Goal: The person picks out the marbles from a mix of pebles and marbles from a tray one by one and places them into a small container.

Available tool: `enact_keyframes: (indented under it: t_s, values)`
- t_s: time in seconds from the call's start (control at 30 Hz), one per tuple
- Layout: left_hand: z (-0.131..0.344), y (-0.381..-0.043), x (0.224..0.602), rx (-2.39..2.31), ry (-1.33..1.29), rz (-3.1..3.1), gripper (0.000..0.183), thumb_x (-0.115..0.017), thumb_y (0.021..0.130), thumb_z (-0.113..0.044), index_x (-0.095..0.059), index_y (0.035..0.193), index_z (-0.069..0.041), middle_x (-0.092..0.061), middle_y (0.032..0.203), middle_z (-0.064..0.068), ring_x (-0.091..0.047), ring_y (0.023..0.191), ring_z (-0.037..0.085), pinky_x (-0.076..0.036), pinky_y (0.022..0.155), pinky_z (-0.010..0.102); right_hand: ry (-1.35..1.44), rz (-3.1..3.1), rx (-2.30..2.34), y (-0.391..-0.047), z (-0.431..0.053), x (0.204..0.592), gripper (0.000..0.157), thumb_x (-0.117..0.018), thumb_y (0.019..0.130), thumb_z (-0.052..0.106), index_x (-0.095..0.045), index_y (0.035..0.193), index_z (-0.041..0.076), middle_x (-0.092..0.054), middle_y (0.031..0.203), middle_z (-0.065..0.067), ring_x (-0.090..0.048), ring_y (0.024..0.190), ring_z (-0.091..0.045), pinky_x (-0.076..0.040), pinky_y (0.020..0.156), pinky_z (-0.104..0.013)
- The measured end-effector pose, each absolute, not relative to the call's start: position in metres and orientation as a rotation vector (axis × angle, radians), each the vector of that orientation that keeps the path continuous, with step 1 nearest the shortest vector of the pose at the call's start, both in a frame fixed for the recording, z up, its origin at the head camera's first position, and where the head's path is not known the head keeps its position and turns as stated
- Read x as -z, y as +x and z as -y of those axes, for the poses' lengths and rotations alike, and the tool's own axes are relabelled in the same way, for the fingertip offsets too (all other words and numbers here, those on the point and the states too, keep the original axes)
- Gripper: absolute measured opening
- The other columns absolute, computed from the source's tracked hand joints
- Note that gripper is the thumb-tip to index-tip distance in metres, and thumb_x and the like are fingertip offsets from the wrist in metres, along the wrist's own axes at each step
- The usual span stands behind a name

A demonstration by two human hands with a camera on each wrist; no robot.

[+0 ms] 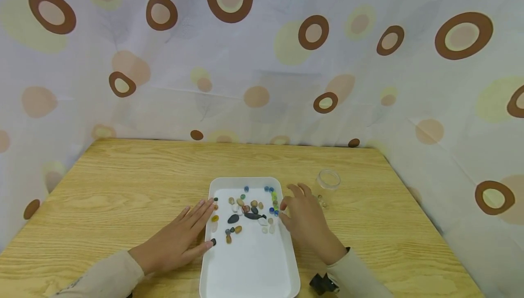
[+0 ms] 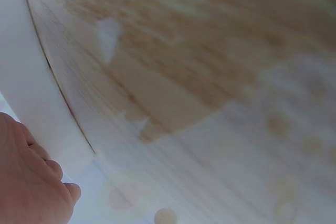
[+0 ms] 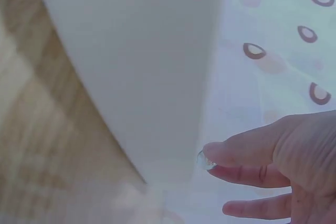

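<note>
A white tray (image 1: 254,270) lies on the table with pebbles and glass marbles in it. Flat along its left rim rests my left hand (image 1: 180,241), fingers straight and thumb beside a small black stone (image 1: 213,242). At the right rim is my right hand (image 1: 306,218). Between its thumb and index finger it pinches a clear glass marble (image 3: 204,161), best seen in the right wrist view. Near those fingertips, blue marbles (image 1: 272,210) and yellow-green marbles (image 1: 274,196) line the tray's right side. The left wrist view shows only part of the left hand (image 2: 31,177).
A round clear container (image 1: 329,179) stands on the wooden table (image 1: 143,175), right of the tray. Several clear marbles (image 1: 322,201) lie by it. Dark pebbles (image 1: 253,216) and brown pebbles (image 1: 239,229) sit mid-tray. A patterned cloth (image 1: 254,61) hangs behind.
</note>
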State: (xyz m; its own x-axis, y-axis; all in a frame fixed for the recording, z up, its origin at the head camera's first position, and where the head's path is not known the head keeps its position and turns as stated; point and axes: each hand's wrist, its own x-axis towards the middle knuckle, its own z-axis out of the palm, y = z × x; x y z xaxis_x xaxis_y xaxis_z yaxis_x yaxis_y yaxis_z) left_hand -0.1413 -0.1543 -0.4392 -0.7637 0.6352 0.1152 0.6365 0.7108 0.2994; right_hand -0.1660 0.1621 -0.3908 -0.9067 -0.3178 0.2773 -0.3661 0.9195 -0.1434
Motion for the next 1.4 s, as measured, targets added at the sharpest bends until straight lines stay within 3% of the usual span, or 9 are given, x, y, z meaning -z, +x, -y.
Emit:
enact_keyframes:
  t_s: [0.73, 1.4]
  values:
    - [0.154, -0.142, 0.439, 0.506, -1.079, 2.914, 0.076, -0.037, 0.1, -0.053, -0.011, 0.155, -0.007, -0.007, 0.162, 0.005, -0.01, 0.148, 0.025, -0.014, 0.116, 0.052, 0.414, 2.631, -0.331, -0.161, -0.214, 0.329, 0.007, -0.078, 0.078, 0.011, -0.072, 0.08, 0.008, -0.055, 0.13, -0.023, -0.043, 0.123, -0.048, -0.044, 0.084, -0.066]
    - [0.156, -0.142, 0.44, 0.513, -1.092, 2.899, 0.077, -0.037, 0.099, -0.054, -0.011, 0.155, -0.008, -0.007, 0.162, 0.005, -0.009, 0.148, 0.024, -0.015, 0.115, 0.053, 0.252, 2.52, -0.396, -0.183, -0.256, 0.348, 0.011, -0.075, 0.081, 0.01, -0.072, 0.084, 0.0, -0.054, 0.128, -0.028, -0.042, 0.12, -0.05, -0.038, 0.09, -0.069]
